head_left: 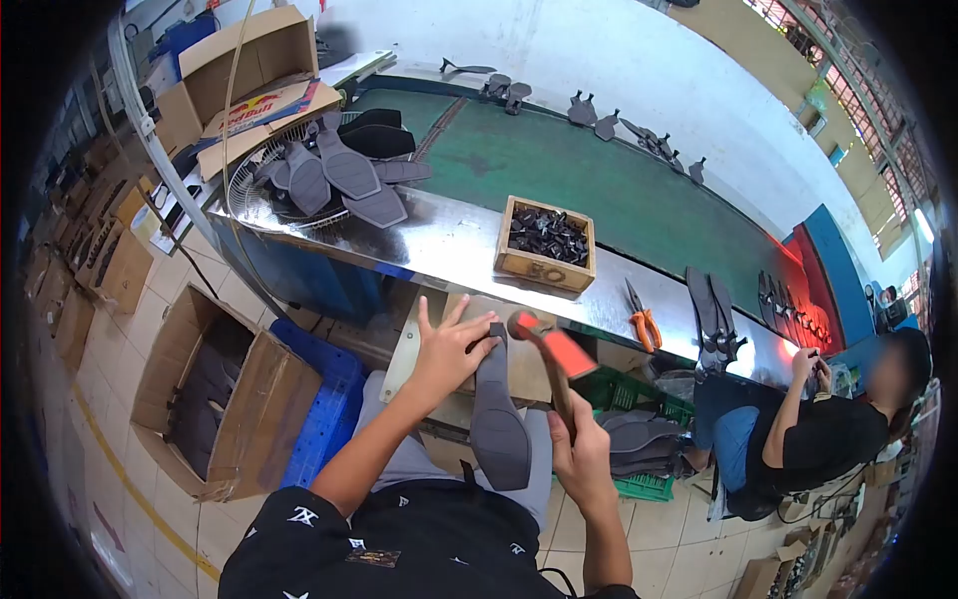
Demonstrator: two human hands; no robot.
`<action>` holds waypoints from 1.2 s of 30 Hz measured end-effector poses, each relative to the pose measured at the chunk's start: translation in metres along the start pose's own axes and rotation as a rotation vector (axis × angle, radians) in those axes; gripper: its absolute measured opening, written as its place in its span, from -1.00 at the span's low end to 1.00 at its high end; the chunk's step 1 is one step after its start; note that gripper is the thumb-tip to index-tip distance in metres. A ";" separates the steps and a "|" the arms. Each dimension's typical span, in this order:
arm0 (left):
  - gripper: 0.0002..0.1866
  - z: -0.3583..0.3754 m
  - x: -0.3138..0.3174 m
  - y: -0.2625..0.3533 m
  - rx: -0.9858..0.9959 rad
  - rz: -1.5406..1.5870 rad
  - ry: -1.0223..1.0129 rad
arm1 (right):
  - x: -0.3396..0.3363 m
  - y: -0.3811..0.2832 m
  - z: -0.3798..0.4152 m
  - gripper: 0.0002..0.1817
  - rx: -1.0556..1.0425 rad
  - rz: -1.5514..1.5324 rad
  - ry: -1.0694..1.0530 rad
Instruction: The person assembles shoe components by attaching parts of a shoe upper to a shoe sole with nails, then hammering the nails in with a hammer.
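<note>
A dark grey shoe sole (499,424) lies lengthwise over my lap, its narrow upper end on a small board. My left hand (449,349) rests at that end, fingers spread, with the thumb and a fingertip near a small black piece (497,329). My right hand (581,449) is closed around the wooden handle of a hammer (559,374) with a red part, its head just right of the sole's narrow end. A wooden box (544,270) of small black parts stands on the metal bench edge beyond my hands.
Orange-handled pliers (644,324) lie on the bench. A wire basket (239,195) of soles stands back left, beside an open carton (264,60). Another carton (249,429) stands on the floor at left. A co-worker (828,429) sits at right. Green conveyor belt (559,160) behind.
</note>
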State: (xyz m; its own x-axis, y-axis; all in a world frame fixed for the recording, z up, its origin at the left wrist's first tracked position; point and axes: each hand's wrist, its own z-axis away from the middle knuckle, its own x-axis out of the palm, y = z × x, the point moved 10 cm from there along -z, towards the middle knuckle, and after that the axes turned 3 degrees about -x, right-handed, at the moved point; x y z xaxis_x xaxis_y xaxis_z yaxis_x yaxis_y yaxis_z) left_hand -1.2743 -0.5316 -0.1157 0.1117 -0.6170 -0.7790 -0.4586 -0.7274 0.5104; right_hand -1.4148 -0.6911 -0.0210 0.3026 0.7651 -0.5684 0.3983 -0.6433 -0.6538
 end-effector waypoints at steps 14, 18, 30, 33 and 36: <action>-0.65 -0.004 -0.001 0.002 0.126 0.083 -0.108 | 0.018 -0.013 -0.020 -0.77 0.164 -0.066 -0.156; -0.74 0.002 -0.013 0.016 0.218 0.397 -0.198 | 0.015 0.001 -0.026 -0.68 0.143 -0.046 -0.090; -0.75 0.082 -0.088 0.098 -0.091 1.218 -0.539 | 0.037 0.014 -0.035 -0.75 -0.030 0.229 -0.228; -0.74 0.089 -0.085 0.105 -0.073 1.273 -0.585 | 0.001 0.038 -0.046 -0.80 0.062 0.184 -0.036; -0.81 0.093 -0.085 0.112 -0.098 1.246 -0.715 | -0.041 0.137 -0.072 -0.69 0.187 0.604 0.093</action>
State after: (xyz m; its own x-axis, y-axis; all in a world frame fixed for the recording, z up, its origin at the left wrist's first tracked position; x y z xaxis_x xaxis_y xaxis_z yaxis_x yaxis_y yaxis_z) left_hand -1.4171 -0.5326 -0.0262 -0.7807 -0.5961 0.1875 0.1383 0.1277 0.9821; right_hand -1.3105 -0.8083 -0.0515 0.5039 0.2597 -0.8238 -0.0212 -0.9497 -0.3123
